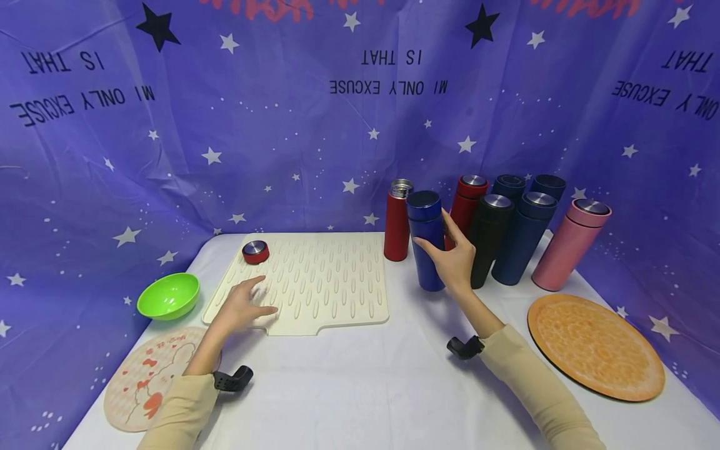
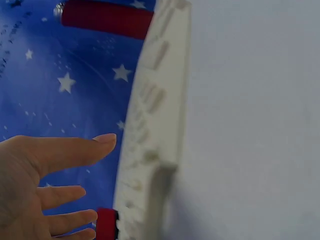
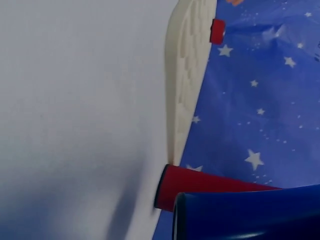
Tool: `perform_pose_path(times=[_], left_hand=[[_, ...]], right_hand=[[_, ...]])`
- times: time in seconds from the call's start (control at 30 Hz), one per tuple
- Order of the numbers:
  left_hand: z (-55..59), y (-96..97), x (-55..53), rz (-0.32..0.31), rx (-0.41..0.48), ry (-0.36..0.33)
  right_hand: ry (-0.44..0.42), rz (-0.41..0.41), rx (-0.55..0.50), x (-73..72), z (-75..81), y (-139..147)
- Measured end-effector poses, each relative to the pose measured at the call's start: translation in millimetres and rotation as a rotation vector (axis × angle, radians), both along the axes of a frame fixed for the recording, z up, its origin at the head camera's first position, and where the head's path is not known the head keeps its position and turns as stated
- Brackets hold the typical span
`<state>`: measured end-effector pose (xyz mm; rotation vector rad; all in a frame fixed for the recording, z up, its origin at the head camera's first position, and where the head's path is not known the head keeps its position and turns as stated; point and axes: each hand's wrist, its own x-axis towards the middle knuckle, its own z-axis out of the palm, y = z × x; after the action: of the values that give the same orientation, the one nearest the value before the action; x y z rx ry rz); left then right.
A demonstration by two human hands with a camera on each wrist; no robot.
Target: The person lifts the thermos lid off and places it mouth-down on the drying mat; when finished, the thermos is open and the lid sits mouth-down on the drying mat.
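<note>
My right hand (image 1: 457, 259) grips a blue thermos bottle (image 1: 424, 224) around its body, thumb on the near side. The bottle stands nearly upright with its dark lid on; in the right wrist view its lower part (image 3: 255, 215) overlaps a red thermos bottle. That red thermos bottle (image 1: 397, 228) stands just left of it, without a lid, its steel neck bare. Over the left part of a cream draining mat (image 1: 326, 281), my left hand (image 1: 239, 306) holds nothing, its fingers and thumb spread apart. A red bottle lid (image 1: 255, 252) rests on the mat beyond its fingertips.
Several lidded bottles stand close together at the right: red (image 1: 465, 206), black (image 1: 488, 240), dark blue (image 1: 520, 244) and pink (image 1: 568, 247). A green bowl (image 1: 169, 297) and a round bear-print placemat (image 1: 132, 390) lie left; a round orange placemat (image 1: 596, 347) lies right.
</note>
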<state>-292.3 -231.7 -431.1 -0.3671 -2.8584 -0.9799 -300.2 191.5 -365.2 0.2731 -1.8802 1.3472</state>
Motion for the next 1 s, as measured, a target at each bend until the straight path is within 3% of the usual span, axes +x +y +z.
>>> perform_pose_path(times=[0.27, 0.47, 0.57, 0.8, 1.0], left_hand=[[43.8, 25.9, 4.2, -0.065, 0.061, 0.114], [71.5, 51.8, 10.3, -0.110, 0.154, 0.150], [83.8, 66.4, 14.4, -0.165, 0.208, 0.172], [108.8, 98.2, 25.3, -0.313, 0.298, 0.244], [127.1, 119.7, 45.7, -0.468, 0.354, 0.347]], right_hand=[[-0.043, 0.068, 0.004, 28.7, 15.4, 0.6], [-0.099, 0.085, 0.061, 46.8, 23.6, -2.7], [-0.065, 0.089, 0.141, 53.8, 29.0, -5.9], [0.015, 0.114, 0.256, 45.2, 14.1, 2.9], [0.077, 0.181, 0.316, 52.0, 17.3, 2.2]])
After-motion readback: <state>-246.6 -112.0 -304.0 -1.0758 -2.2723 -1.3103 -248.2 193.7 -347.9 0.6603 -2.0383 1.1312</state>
